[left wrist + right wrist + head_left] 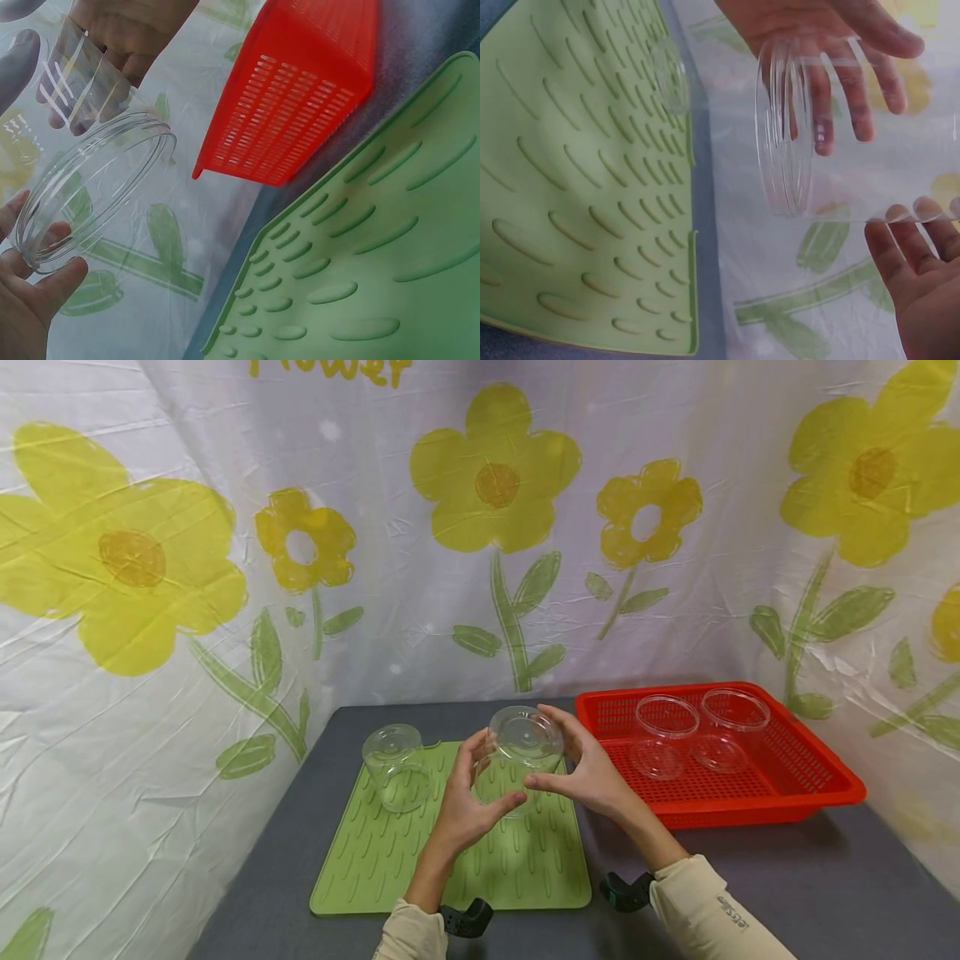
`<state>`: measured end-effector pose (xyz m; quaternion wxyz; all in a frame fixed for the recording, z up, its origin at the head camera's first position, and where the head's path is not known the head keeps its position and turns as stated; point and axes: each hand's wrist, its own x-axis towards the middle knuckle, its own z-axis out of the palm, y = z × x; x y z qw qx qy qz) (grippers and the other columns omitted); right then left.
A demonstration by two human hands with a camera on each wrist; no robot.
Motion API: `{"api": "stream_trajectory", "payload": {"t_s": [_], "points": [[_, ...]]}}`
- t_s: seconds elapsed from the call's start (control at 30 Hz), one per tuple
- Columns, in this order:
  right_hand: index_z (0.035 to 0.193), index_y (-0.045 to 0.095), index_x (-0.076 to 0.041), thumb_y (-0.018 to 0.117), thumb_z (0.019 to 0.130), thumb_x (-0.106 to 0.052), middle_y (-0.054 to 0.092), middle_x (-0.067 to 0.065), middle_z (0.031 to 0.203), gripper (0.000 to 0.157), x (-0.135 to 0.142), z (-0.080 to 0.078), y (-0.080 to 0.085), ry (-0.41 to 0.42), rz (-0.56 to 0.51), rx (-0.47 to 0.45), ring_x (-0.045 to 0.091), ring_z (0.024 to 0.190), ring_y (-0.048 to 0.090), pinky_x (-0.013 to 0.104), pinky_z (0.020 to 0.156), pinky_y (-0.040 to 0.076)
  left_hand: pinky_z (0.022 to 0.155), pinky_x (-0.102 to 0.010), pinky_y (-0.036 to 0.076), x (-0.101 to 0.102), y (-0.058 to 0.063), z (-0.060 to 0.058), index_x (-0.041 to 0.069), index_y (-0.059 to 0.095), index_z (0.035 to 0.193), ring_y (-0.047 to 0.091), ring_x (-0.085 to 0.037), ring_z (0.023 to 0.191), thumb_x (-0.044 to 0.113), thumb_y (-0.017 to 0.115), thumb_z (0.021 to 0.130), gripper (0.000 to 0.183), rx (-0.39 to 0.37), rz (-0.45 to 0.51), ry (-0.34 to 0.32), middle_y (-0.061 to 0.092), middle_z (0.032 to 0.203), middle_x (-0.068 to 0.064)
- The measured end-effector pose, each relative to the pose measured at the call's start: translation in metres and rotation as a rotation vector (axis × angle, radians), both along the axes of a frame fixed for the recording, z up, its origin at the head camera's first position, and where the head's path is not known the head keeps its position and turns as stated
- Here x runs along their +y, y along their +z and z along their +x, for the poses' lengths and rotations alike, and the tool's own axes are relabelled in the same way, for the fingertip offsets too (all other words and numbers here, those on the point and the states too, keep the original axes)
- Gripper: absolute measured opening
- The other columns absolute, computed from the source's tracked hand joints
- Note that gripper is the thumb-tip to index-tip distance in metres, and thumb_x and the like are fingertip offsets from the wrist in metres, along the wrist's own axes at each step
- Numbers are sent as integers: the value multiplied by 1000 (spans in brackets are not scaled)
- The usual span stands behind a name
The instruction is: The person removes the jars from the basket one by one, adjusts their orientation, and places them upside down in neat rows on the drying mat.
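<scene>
Both hands hold a clear plastic cup [527,739] above the green mat, its ringed rim turned down toward the mat. My left hand [467,802] is round the cup's left side; in the left wrist view the left fingers [64,283] lie at the rim. On the opposite side, my right hand [588,768] has its thumb in front and its fingers behind the wall. In the right wrist view, the right fingertips [900,217] touch the clear wall. A second clear cup [395,768] stands on the left part of the green mat [525,877].
A red slotted basket [750,814] stands at the right of the grey table [750,868], holding two clear cups, a nearer one [666,718] and one [735,714] to its right. A flower-printed curtain [390,635] closes off the back and sides.
</scene>
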<state>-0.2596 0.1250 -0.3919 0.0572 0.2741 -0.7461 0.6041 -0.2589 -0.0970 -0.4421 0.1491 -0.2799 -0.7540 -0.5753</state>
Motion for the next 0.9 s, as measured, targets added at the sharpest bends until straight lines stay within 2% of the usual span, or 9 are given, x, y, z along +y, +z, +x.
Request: {"api": "stream_trajectory", "payload": {"t_s": [0.2, 0.37, 0.43, 0.53, 0.6, 0.7, 0.73, 0.8, 0.9], "points": [[158, 34, -15, 88, 81, -20, 45, 14, 157, 94, -3, 0, 1, 9, -15, 0, 38, 141, 48, 61, 117, 36, 117, -62, 37, -3, 0, 2, 25, 31, 158, 44, -35, 144, 22, 86, 84, 92, 3, -12, 31, 44, 156, -10], [157, 36, -16, 89, 80, -22, 47, 11, 156, 94, -6, 1, 2, -16, -10, -2, 34, 137, 53, 60, 114, 40, 114, -60, 41, -10, -1, 1, 22, 34, 157, 47, -33, 142, 25, 86, 84, 90, 92, -35, 97, 47, 153, -12], [157, 36, -17, 89, 80, -22, 48, 11, 155, 94, -6, 2, 2, -29, -5, -2, 33, 134, 55, 59, 112, 42, 112, -55, 45, -14, -3, 1, 18, 42, 153, 53, -31, 135, 21, 83, 85, 79, 168, -20, 157, 53, 144, -15], [157, 37, -17, 89, 79, -22, 50, 10, 154, 94, -7, 2, 3, -44, 2, -1, 32, 131, 56, 57, 110, 44, 100, -44, 51, -20, -4, 0, 12, 59, 135, 60, -27, 113, 12, 78, 86, 52, 307, 32, 291, 61, 120, -15], [157, 37, -18, 89, 79, -22, 51, 10, 153, 93, -8, 2, 3, -57, 9, -2, 31, 129, 57, 56, 109, 45, 89, -37, 49, -24, -4, -2, 6, 64, 118, 57, -25, 96, 7, 74, 87, 32, 406, 65, 390, 60, 103, -15], [156, 38, -20, 89, 79, -22, 52, 9, 152, 93, -10, 1, 2, -73, 21, -10, 30, 125, 59, 55, 106, 46, 79, -32, 41, -31, -1, -3, -1, 64, 98, 48, -27, 81, 5, 68, 91, 10, 537, 123, 495, 53, 86, -16], [156, 38, -21, 89, 79, -22, 52, 9, 151, 93, -10, 1, 1, -78, 24, -14, 29, 123, 59, 54, 105, 47, 78, -31, 40, -33, 2, -3, -3, 63, 94, 46, -28, 79, 6, 65, 93, 9, 570, 142, 518, 51, 83, -17], [156, 38, -22, 90, 78, -22, 53, 8, 149, 93, -12, 0, 0, -90, 32, -21, 28, 120, 60, 54, 104, 47, 77, -29, 39, -38, 8, 0, -6, 60, 88, 43, -31, 75, 8, 62, 98, 18, 616, 179, 557, 48, 79, -20], [156, 39, -23, 91, 77, -22, 55, 8, 147, 94, -13, -1, -3, -108, 40, -26, 28, 117, 61, 54, 103, 47, 78, -25, 38, -45, 21, 8, -9, 58, 84, 40, -31, 73, 10, 57, 102, 27, 636, 221, 624, 46, 77, -22]]}}
